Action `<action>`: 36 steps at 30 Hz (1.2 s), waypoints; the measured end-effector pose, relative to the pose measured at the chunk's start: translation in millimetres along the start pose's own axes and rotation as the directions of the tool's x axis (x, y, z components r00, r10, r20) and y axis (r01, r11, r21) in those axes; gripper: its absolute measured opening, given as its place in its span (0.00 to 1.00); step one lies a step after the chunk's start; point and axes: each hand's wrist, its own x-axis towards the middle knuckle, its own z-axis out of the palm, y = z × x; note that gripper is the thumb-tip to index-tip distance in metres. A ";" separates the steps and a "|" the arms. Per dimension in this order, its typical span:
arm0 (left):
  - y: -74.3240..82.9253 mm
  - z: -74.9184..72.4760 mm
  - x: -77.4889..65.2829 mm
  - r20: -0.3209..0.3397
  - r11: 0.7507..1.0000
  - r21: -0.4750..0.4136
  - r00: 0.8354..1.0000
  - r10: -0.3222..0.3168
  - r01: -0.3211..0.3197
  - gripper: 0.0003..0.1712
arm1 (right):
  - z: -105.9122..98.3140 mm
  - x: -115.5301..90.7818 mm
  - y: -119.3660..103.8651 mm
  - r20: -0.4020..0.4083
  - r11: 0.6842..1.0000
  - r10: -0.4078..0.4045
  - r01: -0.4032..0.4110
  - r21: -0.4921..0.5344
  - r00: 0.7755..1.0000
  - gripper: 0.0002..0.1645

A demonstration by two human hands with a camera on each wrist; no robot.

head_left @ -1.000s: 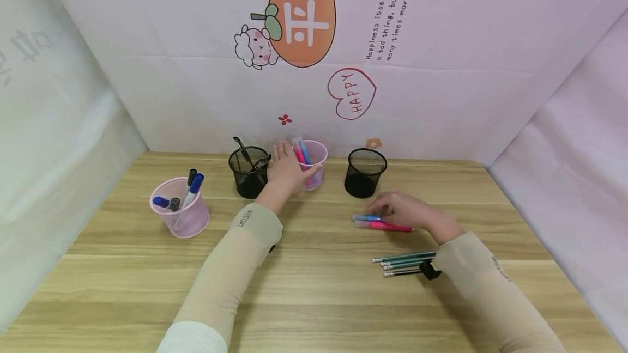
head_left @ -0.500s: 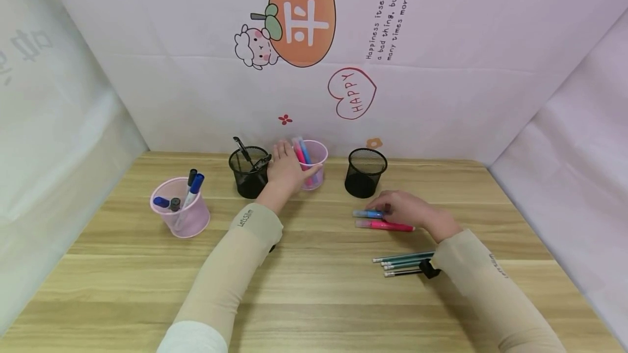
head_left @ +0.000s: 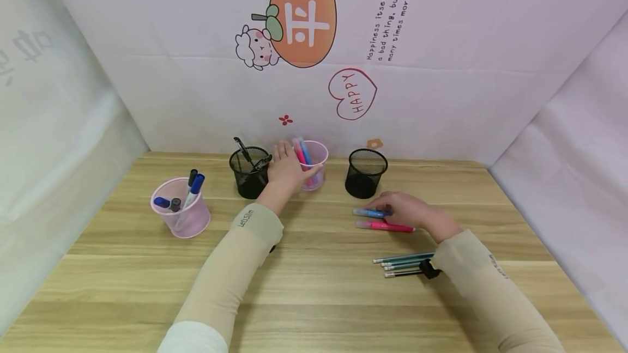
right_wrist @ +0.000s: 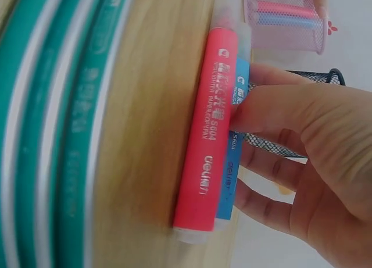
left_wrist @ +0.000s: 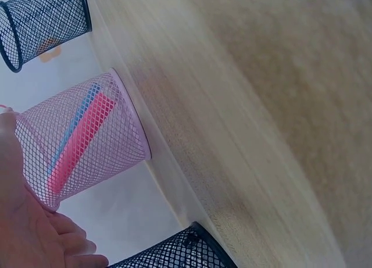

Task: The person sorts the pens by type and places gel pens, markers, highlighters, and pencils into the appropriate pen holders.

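My right hand pinches a blue highlighter between thumb and fingers, low over the table. A pink highlighter lies beside the blue one, nearer my wrist. Against the left side of a pink mesh pen holder rests my left hand. Its fingers extend toward the backdrop, and its thumb lies across the front near the rim. Inside that holder stand a pink highlighter and a blue highlighter.
Left of my left hand stands a black mesh holder with black pens. Another black mesh holder is behind my right hand. At far left, a second pink holder contains several markers. Several green pencils lie near my right wrist.
The blue highlighter has shifted slightly away from the pink one, so a gap shows between them. My left hand stays at the pink holder.
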 end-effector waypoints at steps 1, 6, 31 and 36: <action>0.3 -0.2 -0.1 0.000 1.000 0.000 1.000 0.000 0.000 0.70 | -1.0 -0.3 -0.3 -0.002 1.000 0.000 0.000 0.003 1.000 0.25; 0.6 -0.6 -1.5 0.000 1.000 0.004 1.000 -0.001 0.001 0.70 | -8.8 -2.3 -6.1 -0.020 1.000 -0.009 0.009 0.009 1.000 0.25; 0.1 -1.3 -3.6 -0.005 1.000 -0.011 1.000 0.005 -0.005 0.69 | -47.2 1.9 -34.6 -0.108 0.975 -0.094 0.114 0.193 0.990 0.31; 0.8 -2.0 -4.3 -0.011 1.000 -0.020 1.000 0.008 -0.009 0.69 | -52.3 6.8 -38.6 -0.156 0.972 -0.116 0.144 0.187 0.981 0.30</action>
